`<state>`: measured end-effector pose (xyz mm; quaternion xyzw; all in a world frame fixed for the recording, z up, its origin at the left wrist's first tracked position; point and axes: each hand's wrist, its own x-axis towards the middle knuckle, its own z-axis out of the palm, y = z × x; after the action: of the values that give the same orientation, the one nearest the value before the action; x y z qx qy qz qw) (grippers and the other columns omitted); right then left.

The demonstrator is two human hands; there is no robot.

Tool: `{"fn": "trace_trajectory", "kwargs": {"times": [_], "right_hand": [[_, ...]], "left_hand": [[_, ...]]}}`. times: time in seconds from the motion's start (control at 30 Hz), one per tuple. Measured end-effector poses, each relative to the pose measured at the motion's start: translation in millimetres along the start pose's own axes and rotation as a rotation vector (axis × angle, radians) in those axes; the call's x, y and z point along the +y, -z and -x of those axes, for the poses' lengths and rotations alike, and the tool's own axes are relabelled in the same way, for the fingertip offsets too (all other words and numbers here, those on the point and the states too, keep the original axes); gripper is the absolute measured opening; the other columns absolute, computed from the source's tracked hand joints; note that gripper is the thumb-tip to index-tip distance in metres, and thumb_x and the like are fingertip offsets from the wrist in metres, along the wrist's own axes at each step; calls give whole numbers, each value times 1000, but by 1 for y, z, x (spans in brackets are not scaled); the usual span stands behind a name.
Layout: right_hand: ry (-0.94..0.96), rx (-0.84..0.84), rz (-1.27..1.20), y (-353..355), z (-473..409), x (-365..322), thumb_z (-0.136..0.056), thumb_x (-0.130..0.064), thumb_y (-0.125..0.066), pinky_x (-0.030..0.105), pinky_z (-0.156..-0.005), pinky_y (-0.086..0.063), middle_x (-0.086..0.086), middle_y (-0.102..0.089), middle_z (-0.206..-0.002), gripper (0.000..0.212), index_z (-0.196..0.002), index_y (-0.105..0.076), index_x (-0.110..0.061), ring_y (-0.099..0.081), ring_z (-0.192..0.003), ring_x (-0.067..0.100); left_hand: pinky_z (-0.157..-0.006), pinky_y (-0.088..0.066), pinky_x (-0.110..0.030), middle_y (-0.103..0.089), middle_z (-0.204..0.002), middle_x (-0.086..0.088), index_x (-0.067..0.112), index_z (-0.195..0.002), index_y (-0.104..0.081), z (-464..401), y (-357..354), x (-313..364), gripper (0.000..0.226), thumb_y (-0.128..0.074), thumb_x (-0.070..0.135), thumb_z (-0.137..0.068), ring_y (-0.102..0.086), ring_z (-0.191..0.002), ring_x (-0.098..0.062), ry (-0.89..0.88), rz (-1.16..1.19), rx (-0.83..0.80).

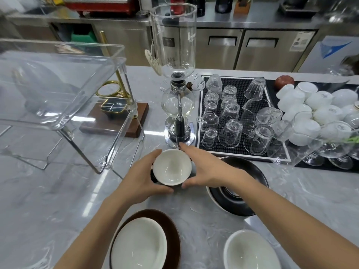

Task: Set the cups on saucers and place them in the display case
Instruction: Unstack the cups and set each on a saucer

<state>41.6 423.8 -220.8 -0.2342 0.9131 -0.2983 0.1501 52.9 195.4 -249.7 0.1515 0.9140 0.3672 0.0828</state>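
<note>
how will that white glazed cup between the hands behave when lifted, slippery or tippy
The white glazed cup looks rigid ceramic, likely breakable if knocked. Its glossy surface may be slick, which fits the left hand and right hand both cradling it. Its wide bowl probably sits stable.

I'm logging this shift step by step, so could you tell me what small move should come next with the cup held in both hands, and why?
Probably carry it left toward the display case. Both hands, left hand and right hand, already cradle the cup with something dark, likely its saucer, under it, and the case's lid stands raised. Keep clear of the siphon brewer just behind.
</note>
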Motion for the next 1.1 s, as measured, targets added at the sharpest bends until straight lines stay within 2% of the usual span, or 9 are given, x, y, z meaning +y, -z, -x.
{"fn": "trace_trajectory", "kwargs": {"times": [0.07,0.13,0.2,0.3,0.43,0.63,0.73,0.97,1.1], "right_hand": [[8,14,4,2,-2,-2,-66,-29,-89,9,-100,-24,4,-44,-148,103,-149,-31,-14,-38,-131,14],[-7,7,35,2,-6,-4,-63,-31,-90,29,-104,-36,9,-53,-133,88,-137,-47,-11,-46,-122,20],[-3,5,51,2,-9,-5,-62,-32,-90,39,-96,-42,9,-58,-121,78,-126,-54,-9,-50,-112,22],[21,31,43,4,-11,-5,-60,-31,-91,38,-89,-43,9,-61,-112,70,-118,-60,-8,-53,-103,22],[-13,57,14,1,-10,0,-55,-34,-93,41,-95,-44,11,-59,-119,81,-123,-58,-8,-54,-109,24],[-33,104,-40,0,-6,1,-50,-34,-95,39,-96,-46,6,-58,-119,87,-126,-58,-16,-55,-108,21],[-38,172,-102,8,7,2,-49,-36,-96,33,-99,-44,1,-57,-121,94,-132,-55,-20,-54,-112,15],[-89,323,-216,41,53,11,-43,-34,-98,36,-101,-49,-6,-58,-119,99,-133,-57,-19,-59,-113,10],[-156,373,-228,50,80,24,-40,-31,-99,37,-102,-50,-7,-59,-119,99,-131,-58,-23,-59,-114,9]], "left_hand": [[-87,-49,-14,-55,-105,33,28,-132,-52,-2,2,1,97,-101,38,-49,-58,-99,0,2,-4,15],[-88,-55,-25,-59,-103,30,32,-127,-54,-6,3,1,94,-101,38,-46,-62,-99,-6,7,-1,3],[-89,-57,-31,-64,-106,23,32,-126,-57,-7,3,0,94,-101,41,-44,-64,-101,-10,14,-1,5],[-89,-57,-26,-68,-109,18,31,-128,-59,-7,2,-3,95,-101,42,-42,-65,-101,-7,17,30,22],[-83,-50,-8,-69,-108,22,32,-125,-63,-6,2,-4,92,-101,40,-42,-65,-102,0,8,58,38],[-85,-58,-21,-73,-107,19,32,-124,-66,-1,1,3,92,-101,42,-40,-68,-101,-3,-4,79,85],[-87,-57,-20,-73,-110,18,32,-125,-66,2,3,14,93,-102,42,-39,-69,-105,-4,-35,119,115],[-90,-56,-19,-74,-113,15,26,-128,-66,-13,2,65,100,-102,42,-36,-68,-107,-1,-142,152,86],[-88,-54,-16,-74,-107,18,30,-120,-68,-26,-17,87,89,-103,34,-38,-68,-103,2,-180,183,28]]}}
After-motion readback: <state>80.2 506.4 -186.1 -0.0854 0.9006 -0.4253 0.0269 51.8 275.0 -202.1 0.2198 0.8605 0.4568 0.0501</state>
